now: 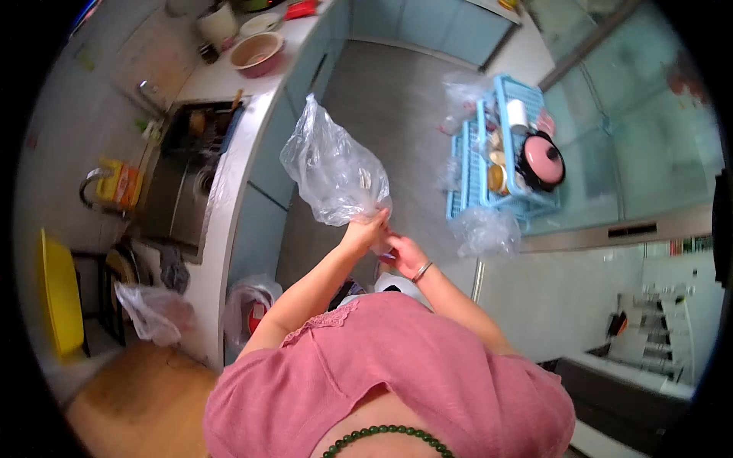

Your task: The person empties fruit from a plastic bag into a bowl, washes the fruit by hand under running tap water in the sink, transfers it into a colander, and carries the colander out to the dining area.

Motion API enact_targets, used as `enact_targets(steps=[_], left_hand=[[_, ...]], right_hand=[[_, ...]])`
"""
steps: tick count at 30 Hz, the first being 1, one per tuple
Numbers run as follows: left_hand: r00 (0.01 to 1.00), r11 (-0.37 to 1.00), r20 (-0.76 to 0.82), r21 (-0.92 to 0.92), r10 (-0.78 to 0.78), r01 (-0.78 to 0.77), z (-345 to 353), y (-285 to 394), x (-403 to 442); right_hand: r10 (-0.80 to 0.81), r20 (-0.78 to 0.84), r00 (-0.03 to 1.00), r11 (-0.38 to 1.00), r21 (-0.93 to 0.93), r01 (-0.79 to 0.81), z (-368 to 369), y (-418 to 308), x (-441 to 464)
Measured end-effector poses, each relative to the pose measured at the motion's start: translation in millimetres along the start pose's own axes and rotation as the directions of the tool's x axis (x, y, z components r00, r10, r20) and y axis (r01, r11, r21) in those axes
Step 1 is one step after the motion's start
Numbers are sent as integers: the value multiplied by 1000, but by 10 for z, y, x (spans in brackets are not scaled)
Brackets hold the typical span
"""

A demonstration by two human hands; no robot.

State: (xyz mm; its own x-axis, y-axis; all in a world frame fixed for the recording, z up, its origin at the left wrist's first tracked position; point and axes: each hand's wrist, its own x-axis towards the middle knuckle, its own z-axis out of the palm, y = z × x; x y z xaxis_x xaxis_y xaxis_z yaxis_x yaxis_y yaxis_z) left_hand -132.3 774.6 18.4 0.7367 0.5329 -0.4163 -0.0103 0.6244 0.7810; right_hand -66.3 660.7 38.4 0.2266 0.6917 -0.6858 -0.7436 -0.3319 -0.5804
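Note:
A clear plastic bag (332, 164), puffed out and crinkled, stretches up and away from my hands over the grey floor. Gathered at its narrow end, the bag is gripped by my left hand (368, 229). Just below and to the right, my right hand (406, 256) has its fingers closed on the tail of the same bag; a bracelet circles that wrist. Something small and pale shows through the plastic near my left hand, too unclear to name.
On the left runs a counter with a sink (172, 187), a faucet (95, 183) and a pink basin (257, 55). A blue rack (500, 200) holding a pink-lidded pot (542, 159) stands at the right. A bag-lined bin (250, 301) sits beside the counter.

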Motion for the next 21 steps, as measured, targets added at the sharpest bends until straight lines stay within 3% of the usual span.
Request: enact_targets(steps=[1, 2, 3, 4, 5, 6, 7, 8, 9, 10, 12, 13, 15, 17, 19, 20, 21], left_hand=[[999, 1000, 39, 15, -21, 21, 20, -33, -12], [998, 968, 33, 246, -63, 53, 53, -6, -36], [996, 883, 23, 464, -92, 71, 72, -8, -42], [992, 902, 74, 427, -104, 63, 33, -79, -4], [987, 920, 115, 388, -113, 60, -12, -135, 39], [955, 874, 177, 468, -239, 132, -22, -92, 41], [948, 865, 194, 484, -252, 130, -169, -175, 145], [890, 588, 452, 736, -60, -334, -366, -358, 301], [696, 130, 718, 690, -6, -712, -428, -495, 381], [622, 54, 779, 626, -78, -778, -367, -524, 369], [667, 176, 672, 734, -321, -656, -77, -491, 423], [656, 171, 634, 760, -409, -627, 82, -506, 448], [601, 123, 593, 759, -535, -639, 422, -509, 530], [540, 86, 567, 735, -623, -673, 780, -487, 668], [503, 126, 562, 739, -657, -662, 1328, -279, 742], [552, 226, 517, 830, -654, -510, 1936, 178, 542], [545, 217, 509, 831, -666, -511, 2180, 197, 600]], right_hand=[[-21, -31, 999, 999, 27, 22, -65, 49, -55], [-180, -47, 983, 872, -470, 137, -119, 91, -112], [-310, -1, 951, 506, -847, 164, -110, 58, -218], [-407, 133, 904, 178, -959, 221, -93, 16, -366], [-469, 174, 866, 58, -972, 227, 21, -123, -673], [-508, 213, 834, -8, -970, 243, -1, -150, -746], [-541, 257, 801, -77, -963, 257, -9, -179, -792], [-581, 349, 736, -50, -917, 396, 12, -291, -882], [-621, 433, 654, -35, -848, 529, 32, -444, -965], [-633, 421, 650, -28, -851, 524, 41, -603, -1023], [-473, 793, 383, -356, -570, 741, -16, -877, -1098], [-481, 790, 381, -351, -572, 742, -171, -888, -1059], [-296, 776, 558, -346, -631, 694, -534, -897, -885], [-338, 771, 540, -343, -635, 692, -984, -994, -828], [-491, 597, 635, -117, -767, 631, -1445, -1036, -838], [-502, 588, 634, -103, -769, 631, -1723, -1007, -812], [-599, 513, 615, -119, -817, 565, -2030, -969, -772]])
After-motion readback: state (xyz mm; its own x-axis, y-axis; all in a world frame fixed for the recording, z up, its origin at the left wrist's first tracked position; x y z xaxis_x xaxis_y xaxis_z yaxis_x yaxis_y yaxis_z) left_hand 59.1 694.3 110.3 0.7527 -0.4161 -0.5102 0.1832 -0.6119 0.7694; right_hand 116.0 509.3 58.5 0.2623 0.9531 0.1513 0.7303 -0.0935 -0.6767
